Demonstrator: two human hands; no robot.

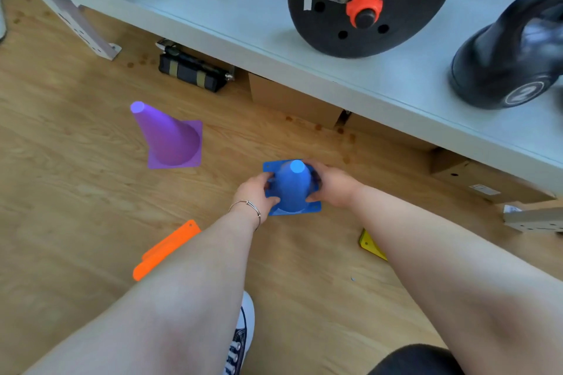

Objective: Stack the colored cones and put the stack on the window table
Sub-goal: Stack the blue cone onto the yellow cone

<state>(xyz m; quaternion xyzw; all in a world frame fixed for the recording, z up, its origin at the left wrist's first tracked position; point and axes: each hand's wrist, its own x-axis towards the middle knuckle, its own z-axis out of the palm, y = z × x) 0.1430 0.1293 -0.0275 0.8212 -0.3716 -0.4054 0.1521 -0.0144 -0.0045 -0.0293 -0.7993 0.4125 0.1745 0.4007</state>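
A blue cone (292,189) stands upright on the wooden floor in the middle of the view. My left hand (257,192) grips its left side and my right hand (330,184) grips its right side. A purple cone (170,138) stands upright on the floor to the left, apart from both hands. The base of an orange cone (166,250) shows beside my left forearm, the rest hidden by the arm. A corner of a yellow cone base (370,245) peeks out beside my right forearm. The white window table (243,24) runs across the top.
On the table stand a black weight plate with an orange collar (364,4), a black kettlebell (511,55) and black cables. Under it lie cardboard boxes (292,97) and a black pack (192,70). My shoe (242,335) is at the bottom.
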